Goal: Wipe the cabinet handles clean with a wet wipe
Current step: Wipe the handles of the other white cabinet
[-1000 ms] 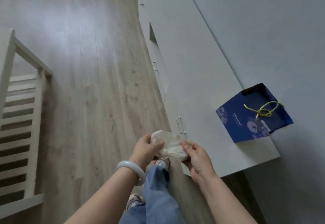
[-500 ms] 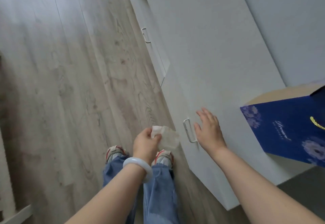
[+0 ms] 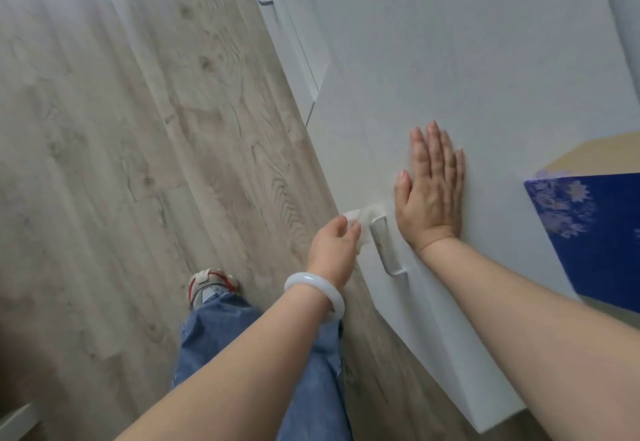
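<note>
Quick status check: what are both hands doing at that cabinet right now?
Left hand grips the wet wipe at the top of the near handle. Right hand flat on the cabinet top. Nothing blocking.

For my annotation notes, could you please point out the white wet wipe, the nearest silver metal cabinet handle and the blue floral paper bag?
white wet wipe [image 3: 354, 216], head view, its crumpled top edge.
silver metal cabinet handle [image 3: 385, 245], head view, mid-bar.
blue floral paper bag [image 3: 588, 232], head view, its printed side.
</note>
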The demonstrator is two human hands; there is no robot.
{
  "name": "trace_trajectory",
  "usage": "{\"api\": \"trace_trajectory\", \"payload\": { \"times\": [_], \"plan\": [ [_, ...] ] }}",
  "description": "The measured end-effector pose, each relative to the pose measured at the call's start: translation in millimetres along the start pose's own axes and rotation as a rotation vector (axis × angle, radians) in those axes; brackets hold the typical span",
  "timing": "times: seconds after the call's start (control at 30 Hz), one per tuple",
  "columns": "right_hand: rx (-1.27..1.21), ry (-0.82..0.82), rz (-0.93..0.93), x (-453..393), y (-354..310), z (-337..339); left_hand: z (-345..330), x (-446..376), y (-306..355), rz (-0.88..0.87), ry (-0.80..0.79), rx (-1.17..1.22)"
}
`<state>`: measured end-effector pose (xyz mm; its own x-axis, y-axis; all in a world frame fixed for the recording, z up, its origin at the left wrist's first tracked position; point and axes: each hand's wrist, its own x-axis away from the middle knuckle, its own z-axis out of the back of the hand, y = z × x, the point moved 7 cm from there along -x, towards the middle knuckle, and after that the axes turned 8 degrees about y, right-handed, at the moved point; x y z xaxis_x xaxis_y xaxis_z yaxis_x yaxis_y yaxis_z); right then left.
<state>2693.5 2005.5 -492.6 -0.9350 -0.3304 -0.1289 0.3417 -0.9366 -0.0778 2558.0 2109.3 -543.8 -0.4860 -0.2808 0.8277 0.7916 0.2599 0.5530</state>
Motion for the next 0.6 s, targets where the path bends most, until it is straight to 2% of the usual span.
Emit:
{"api": "trace_trajectory", "payload": {
  "times": [0.1, 0.17, 0.23, 0.4, 0.5, 0.6],
  "plan": [
    [-0.004, 0.032, 0.001, -2, 0, 3, -18, 0, -13, 0.180, -0.067, 0.297],
    [-0.009, 0.048, 0.007, -1, -2, 4, -22, -1, -21, 0.330, -0.006, 0.474],
    [-0.008, 0.061, 0.013, -1, -2, 4, -22, -5, -25, 0.394, 0.032, 0.539],
    [-0.005, 0.072, 0.007, -2, -1, 4, -39, -9, -16, 0.320, -0.009, 0.433],
    [0.003, 0.085, 0.009, -2, 0, 3, -46, -11, -16, 0.287, 0.045, 0.391],
    [-0.002, 0.086, 0.010, -1, -1, 2, -45, -13, -18, 0.182, 0.084, 0.386]
  ]
}}
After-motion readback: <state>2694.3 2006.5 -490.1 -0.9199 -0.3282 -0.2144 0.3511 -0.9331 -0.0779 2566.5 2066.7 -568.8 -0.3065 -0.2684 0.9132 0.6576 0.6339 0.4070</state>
